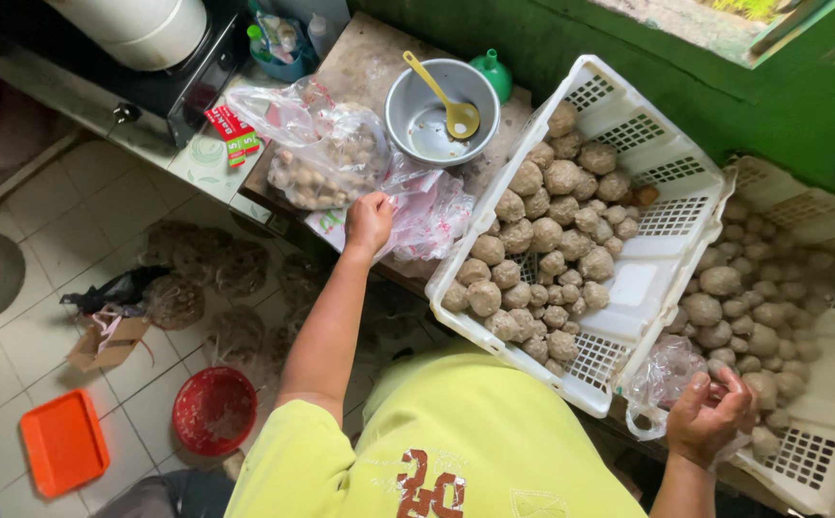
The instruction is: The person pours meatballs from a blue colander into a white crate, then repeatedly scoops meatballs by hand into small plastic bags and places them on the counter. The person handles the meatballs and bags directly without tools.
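On the worn counter (360,58), left hand (369,223) pinches flat-lying plastic bags (427,216); right hand (710,417) fingers clamp an upright clear bag (662,379).

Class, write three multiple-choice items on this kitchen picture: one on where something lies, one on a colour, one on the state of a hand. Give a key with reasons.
1. Where does the yellow spoon lie?
A. In the grey metal bowl
B. On the floor
C. In the white crate

2. What colour is the flat tray on the floor?
A. Blue
B. Orange
C. White

3. What is the right hand doing?
A. Resting open and empty
B. Gripping the spoon
C. Holding a clear plastic bag

Key: 1 A, the spoon's scoop rests inside the bowl. 2 B, the tray beside the red basket is orange. 3 C, the fingers pinch the bag's edge, while the left hand touches the pile of bags.
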A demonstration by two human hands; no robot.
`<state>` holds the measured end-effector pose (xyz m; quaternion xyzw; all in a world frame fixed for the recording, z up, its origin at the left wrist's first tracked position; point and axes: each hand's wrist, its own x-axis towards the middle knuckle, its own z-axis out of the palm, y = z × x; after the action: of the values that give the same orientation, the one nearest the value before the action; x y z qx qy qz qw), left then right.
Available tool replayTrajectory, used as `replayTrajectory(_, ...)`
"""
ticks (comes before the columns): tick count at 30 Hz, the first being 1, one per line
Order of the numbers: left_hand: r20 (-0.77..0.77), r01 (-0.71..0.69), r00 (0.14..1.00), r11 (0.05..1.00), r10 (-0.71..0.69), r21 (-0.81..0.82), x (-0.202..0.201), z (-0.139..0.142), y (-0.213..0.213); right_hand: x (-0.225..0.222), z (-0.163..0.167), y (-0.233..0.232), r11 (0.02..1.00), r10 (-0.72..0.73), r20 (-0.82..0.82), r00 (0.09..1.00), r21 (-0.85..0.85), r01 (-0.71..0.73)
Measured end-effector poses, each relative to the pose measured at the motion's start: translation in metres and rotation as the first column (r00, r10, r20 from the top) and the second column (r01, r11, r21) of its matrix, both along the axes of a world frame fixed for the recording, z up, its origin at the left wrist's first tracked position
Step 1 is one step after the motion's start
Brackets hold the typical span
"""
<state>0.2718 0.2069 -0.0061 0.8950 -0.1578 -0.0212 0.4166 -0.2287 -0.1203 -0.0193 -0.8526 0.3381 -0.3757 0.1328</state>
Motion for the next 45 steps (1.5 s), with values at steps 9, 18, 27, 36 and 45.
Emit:
replayTrajectory(9, 0.218, -0.032, 0.976, 0.998, 0.018, 0.058, -0.011, 0.003, 0.007, 0.001, -0.004, -0.003, 0.998, 0.066, -0.037, 0.997, -0.021, -0.067)
replayTrajectory(18, 0.177, -0.063, 0.983, 0.997, 0.053, 0.049, -0.028, 0.016, 0.001, 0.022, 0.023, -0.01, 0.975, 0.027, 0.238, 0.971, 0.206, -0.078)
replayTrajectory(27, 0.301, -0.024, 0.953, 0.998, 0.039, -0.052, -0.045, 0.016, -0.001, 0.277, 0.151, 0.075, 0.481, 0.871, 0.222, 0.439, -0.202, -0.853)
replayTrajectory(36, 0.251, -0.035, 0.966, 0.996, 0.054, -0.081, -0.046, 0.025, 0.003, 0.449, 0.158, 0.194, 0.532, 0.515, -0.821, 0.248, 0.079, -0.843)
replayTrajectory(45, 0.331, 0.014, 0.943, 0.994, 0.021, -0.104, -0.046, 0.013, 0.008, 0.478, 0.135, 0.196, 0.494, 0.602, -0.754, 0.264, 0.092, -0.865)
